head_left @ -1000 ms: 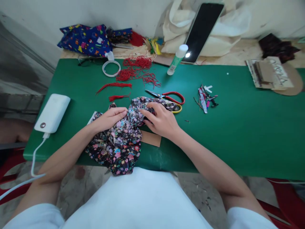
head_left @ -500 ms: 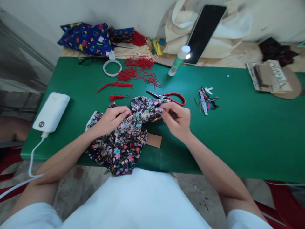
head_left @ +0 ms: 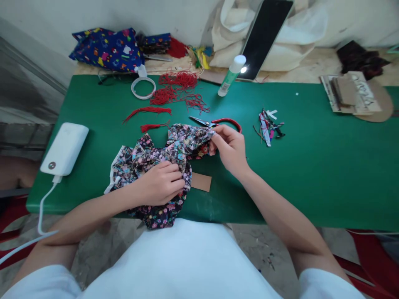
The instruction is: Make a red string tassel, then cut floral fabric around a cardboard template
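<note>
A dark floral fabric piece (head_left: 162, 151), crumpled and gathered, lies at the table's front edge, partly hanging toward my lap. My right hand (head_left: 230, 147) pinches its upper right end between thumb and fingers. Curled over the lower middle of the cloth is my left hand (head_left: 163, 182), its fingertips pressed into the folds; the thumb is hidden. Red-handled scissors (head_left: 227, 122) lie just beyond my right hand. A small brown cardboard piece (head_left: 201, 182) rests between the hands, beside the fabric. A white strip (head_left: 114, 168) runs along the cloth's left edge.
Red thread (head_left: 181, 87), red tassels (head_left: 152, 125), a tape roll (head_left: 143, 88) and a glue stick (head_left: 231, 77) are beyond the fabric. A white power bank (head_left: 65, 148) with cable lies left. Fabric scraps (head_left: 268, 128) and cardboard pieces (head_left: 349, 97) are right; a phone (head_left: 266, 37) leans behind.
My left hand has moved down and right, from the fabric's upper part to its lower middle. My right hand keeps its pinch on the end, shifted slightly.
</note>
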Tool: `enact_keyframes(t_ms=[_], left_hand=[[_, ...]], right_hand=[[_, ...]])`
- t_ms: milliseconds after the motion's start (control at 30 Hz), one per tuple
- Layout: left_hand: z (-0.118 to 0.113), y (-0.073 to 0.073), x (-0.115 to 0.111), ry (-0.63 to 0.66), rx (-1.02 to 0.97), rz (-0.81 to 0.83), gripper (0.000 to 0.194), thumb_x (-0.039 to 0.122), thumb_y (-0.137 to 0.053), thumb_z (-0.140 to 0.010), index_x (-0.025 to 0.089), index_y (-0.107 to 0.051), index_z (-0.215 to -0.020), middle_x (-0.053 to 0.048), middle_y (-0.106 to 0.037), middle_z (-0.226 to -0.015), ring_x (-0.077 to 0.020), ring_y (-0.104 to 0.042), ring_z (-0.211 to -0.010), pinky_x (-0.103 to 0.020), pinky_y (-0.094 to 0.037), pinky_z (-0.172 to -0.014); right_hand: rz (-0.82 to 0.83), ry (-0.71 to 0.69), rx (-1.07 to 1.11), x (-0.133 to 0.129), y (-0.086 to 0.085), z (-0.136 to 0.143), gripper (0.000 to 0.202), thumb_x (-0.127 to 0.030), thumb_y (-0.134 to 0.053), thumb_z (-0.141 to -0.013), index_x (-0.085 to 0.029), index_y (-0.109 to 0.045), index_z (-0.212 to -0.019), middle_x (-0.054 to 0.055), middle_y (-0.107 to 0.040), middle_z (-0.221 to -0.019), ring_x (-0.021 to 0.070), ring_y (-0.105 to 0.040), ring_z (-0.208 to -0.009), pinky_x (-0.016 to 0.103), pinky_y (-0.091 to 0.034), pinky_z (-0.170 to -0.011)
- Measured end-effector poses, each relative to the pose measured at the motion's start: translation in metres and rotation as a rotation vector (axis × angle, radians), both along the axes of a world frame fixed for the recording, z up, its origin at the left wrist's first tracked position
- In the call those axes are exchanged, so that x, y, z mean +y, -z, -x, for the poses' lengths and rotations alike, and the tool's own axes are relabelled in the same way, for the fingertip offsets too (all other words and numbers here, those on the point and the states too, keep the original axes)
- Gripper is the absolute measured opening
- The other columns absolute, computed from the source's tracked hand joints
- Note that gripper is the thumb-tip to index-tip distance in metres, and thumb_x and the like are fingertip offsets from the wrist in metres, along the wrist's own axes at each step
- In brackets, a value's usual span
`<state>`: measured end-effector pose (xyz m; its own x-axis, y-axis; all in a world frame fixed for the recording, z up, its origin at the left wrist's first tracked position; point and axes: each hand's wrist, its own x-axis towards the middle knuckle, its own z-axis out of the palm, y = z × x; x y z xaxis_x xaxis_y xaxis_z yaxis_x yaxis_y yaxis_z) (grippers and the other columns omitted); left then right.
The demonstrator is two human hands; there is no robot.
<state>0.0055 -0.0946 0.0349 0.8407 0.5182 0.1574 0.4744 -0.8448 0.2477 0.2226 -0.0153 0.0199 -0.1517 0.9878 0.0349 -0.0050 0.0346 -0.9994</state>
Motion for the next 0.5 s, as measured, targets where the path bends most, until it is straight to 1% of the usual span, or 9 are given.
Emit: enact_keyframes(t_ms=[33,67,100,133,200,267,333,400,500], left_hand=[[0.002,-0.004,0.001,0.027,-0.062,0.075,0.023,0.024,-0.047,-0.095,0.018,-0.060,-0.079,-0.006,-0.065,-0.076,-0.0204,-0.054,-0.078,-0.036,-0.038,-0.071],[0.005,-0.009,0.003,0.059,-0.136,0.186,0.023,0.024,-0.045,-0.096,0.018,-0.060,-0.079,-0.006,-0.065,-0.074,-0.0202,-0.054,-0.076,-0.036,-0.039,-0.069],[0.009,-0.014,0.004,0.088,-0.199,0.347,0.025,0.024,-0.043,-0.096,0.019,-0.059,-0.078,-0.006,-0.064,-0.072,-0.0197,-0.054,-0.074,-0.036,-0.040,-0.068],[0.013,-0.020,0.006,0.104,-0.270,0.546,0.029,0.026,-0.040,-0.097,0.020,-0.057,-0.074,-0.006,-0.063,-0.069,-0.0190,-0.055,-0.072,-0.036,-0.042,-0.068],[0.022,-0.029,0.009,0.159,-0.346,0.925,0.036,0.039,-0.041,-0.097,0.023,-0.055,-0.067,-0.006,-0.062,-0.062,-0.0187,-0.058,-0.066,-0.036,-0.046,-0.066],[0.030,-0.033,0.012,0.250,-0.373,1.143,0.046,0.051,-0.042,-0.094,0.025,-0.052,-0.058,-0.007,-0.058,-0.052,-0.0193,-0.060,-0.058,-0.036,-0.048,-0.062],[0.036,-0.034,0.015,0.340,-0.381,1.224,0.052,0.058,-0.043,-0.091,0.025,-0.048,-0.052,-0.007,-0.053,-0.044,-0.0189,-0.057,-0.049,-0.036,-0.048,-0.057],[0.040,-0.032,0.016,0.426,-0.388,1.261,0.053,0.061,-0.045,-0.088,0.025,-0.048,-0.049,-0.007,-0.052,-0.040,-0.0173,-0.055,-0.042,-0.034,-0.048,-0.052],[0.044,-0.027,0.018,0.612,-0.390,1.317,0.050,0.061,-0.050,-0.084,0.027,-0.055,-0.046,-0.008,-0.054,-0.040,-0.0148,-0.056,-0.038,-0.028,-0.050,-0.049]], right_hand=[[0.017,0.006,0.012,0.002,0.001,-0.001,0.016,-0.034,-0.064,-0.081,-0.022,-0.057,-0.075,-0.007,-0.053,-0.048,0.0089,-0.048,-0.040,0.023,-0.040,-0.041],[0.038,0.011,0.025,0.004,0.003,-0.002,0.017,-0.035,-0.064,-0.081,-0.022,-0.056,-0.074,-0.007,-0.053,-0.048,0.0088,-0.048,-0.039,0.023,-0.040,-0.041],[0.061,0.015,0.035,0.005,0.005,-0.002,0.018,-0.036,-0.064,-0.080,-0.022,-0.054,-0.073,-0.007,-0.052,-0.049,0.0087,-0.048,-0.039,0.023,-0.040,-0.041],[0.083,0.018,0.043,0.007,0.007,-0.004,0.020,-0.037,-0.064,-0.080,-0.022,-0.052,-0.073,-0.007,-0.052,-0.049,0.0086,-0.047,-0.039,0.022,-0.040,-0.040],[0.122,0.027,0.050,0.011,0.012,-0.006,0.024,-0.040,-0.065,-0.080,-0.023,-0.049,-0.071,-0.008,-0.050,-0.049,0.0087,-0.046,-0.039,0.022,-0.040,-0.040],[0.144,0.036,0.048,0.013,0.016,-0.008,0.029,-0.043,-0.065,-0.079,-0.024,-0.046,-0.070,-0.008,-0.047,-0.048,0.0091,-0.045,-0.039,0.023,-0.039,-0.039],[0.144,0.035,0.044,0.015,0.019,-0.009,0.031,-0.046,-0.065,-0.080,-0.024,-0.045,-0.070,-0.007,-0.047,-0.049,0.0096,-0.045,-0.040,0.023,-0.040,-0.039],[0.137,0.026,0.037,0.015,0.020,-0.009,0.033,-0.048,-0.065,-0.081,-0.024,-0.045,-0.071,-0.007,-0.048,-0.050,0.0099,-0.045,-0.040,0.024,-0.040,-0.039],[0.111,0.019,0.020,0.012,0.019,-0.008,0.038,-0.052,-0.064,-0.083,-0.024,-0.043,-0.068,-0.007,-0.043,-0.049,0.0096,-0.043,-0.040,0.023,-0.039,-0.040]])
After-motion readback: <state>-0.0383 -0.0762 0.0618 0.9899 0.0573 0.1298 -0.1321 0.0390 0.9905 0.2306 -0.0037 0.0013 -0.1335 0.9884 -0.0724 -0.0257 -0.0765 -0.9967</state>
